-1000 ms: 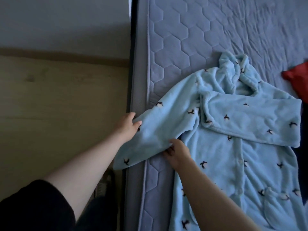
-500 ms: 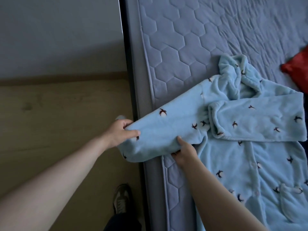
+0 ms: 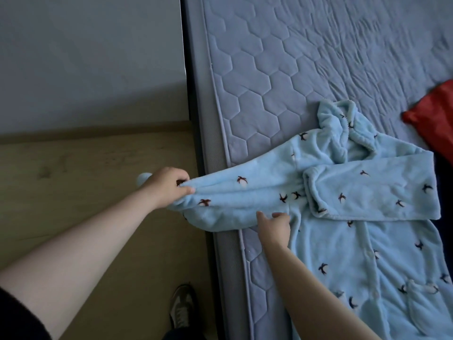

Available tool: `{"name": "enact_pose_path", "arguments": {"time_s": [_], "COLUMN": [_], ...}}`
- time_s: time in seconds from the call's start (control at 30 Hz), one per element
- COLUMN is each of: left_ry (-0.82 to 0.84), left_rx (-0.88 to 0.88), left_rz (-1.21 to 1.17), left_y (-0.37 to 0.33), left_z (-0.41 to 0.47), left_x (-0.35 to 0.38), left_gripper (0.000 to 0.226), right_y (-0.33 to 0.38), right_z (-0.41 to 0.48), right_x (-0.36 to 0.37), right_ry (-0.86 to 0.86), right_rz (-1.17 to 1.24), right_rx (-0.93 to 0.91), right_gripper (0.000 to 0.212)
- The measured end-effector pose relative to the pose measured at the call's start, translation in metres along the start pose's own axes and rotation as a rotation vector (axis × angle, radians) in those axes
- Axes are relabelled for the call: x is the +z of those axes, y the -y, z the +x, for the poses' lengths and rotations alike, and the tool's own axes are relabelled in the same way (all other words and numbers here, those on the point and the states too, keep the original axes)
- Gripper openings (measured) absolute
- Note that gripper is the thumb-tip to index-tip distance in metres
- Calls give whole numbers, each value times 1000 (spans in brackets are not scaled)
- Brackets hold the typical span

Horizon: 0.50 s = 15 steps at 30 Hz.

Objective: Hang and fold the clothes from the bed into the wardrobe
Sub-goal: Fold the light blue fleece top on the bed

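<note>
**Robe sleeve held out past the bed edge**

The left hand (image 3: 169, 186) holds the cuff end of the near sleeve (image 3: 232, 204). Its fingers (image 3: 182, 190) are curled tight and pinch the bunched fabric. A small pale blue lump shows behind the knuckles, but it cannot be made out clearly. The right hand (image 3: 274, 225) grips the sleeve's lower edge close to the armpit. The thumb lies on top of the cloth, and the other fingertips are bent in against the cloth and cannot be seen. Between the two sets of fingers the sleeve is lifted and stretched, and its cuff end reaches past the mattress edge over the light wooden floor (image 3: 85, 192).

To the right of the right fingers, the rest of the light blue fleece robe with small dark bird prints (image 3: 367, 253) lies front-up on the grey-blue quilted mattress with a hexagon pattern (image 3: 257, 82). Its other sleeve (image 3: 380, 195) is folded across the chest. The collar is rumpled at the far end. A patch pocket (image 3: 421, 307) sits near the lower right, where the frame cuts off the hem.

A red fabric item (image 3: 436, 114) lies well beyond the robe and is cut off at the right edge, so it is not clear what it is. Something dark beside the robe's far side is too shadowed to identify. Below the left fingers a grey-and-white shoe (image 3: 182, 307) stands on the floor beside the bed, partly covered by a dark trouser leg. A grey wall (image 3: 85, 57) fills the upper left.
</note>
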State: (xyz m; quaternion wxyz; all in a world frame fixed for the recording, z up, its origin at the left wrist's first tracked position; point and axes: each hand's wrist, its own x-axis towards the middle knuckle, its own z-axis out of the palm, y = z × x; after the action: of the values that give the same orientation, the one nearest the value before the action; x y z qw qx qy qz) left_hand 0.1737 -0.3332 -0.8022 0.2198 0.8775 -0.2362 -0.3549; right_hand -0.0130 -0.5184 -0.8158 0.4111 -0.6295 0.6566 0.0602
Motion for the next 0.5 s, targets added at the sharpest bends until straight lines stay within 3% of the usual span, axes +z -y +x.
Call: {"name": "enact_pose_path", "arguments": {"time_s": [0.1,0.2,0.27,0.4,0.5], "left_ry": [-45,-100,-130,-148,-87], "left_rx": [1,97,181,189,139], "left_rz": [-213,-81,-46,-200,-249], "left_y": [-6,-15,-22,-31,-28], "left_z": [-1,-11,-18,-23,-23], "left_x": [-6,-3,1,4,4], "left_gripper": [37,31,25,31,38], "right_y": [13,37,59,97,110], "right_z": [-10,-11,0,16,18], "right_x": [-3,-7,-8,0,8], "right_ry": [2,42,91,385,414], "right_rz": [-57,-132,-323,-760,-880], "right_rx": [-283,-692,-932,-986,-1028], "right_gripper": [25,30,40,52,28]}}
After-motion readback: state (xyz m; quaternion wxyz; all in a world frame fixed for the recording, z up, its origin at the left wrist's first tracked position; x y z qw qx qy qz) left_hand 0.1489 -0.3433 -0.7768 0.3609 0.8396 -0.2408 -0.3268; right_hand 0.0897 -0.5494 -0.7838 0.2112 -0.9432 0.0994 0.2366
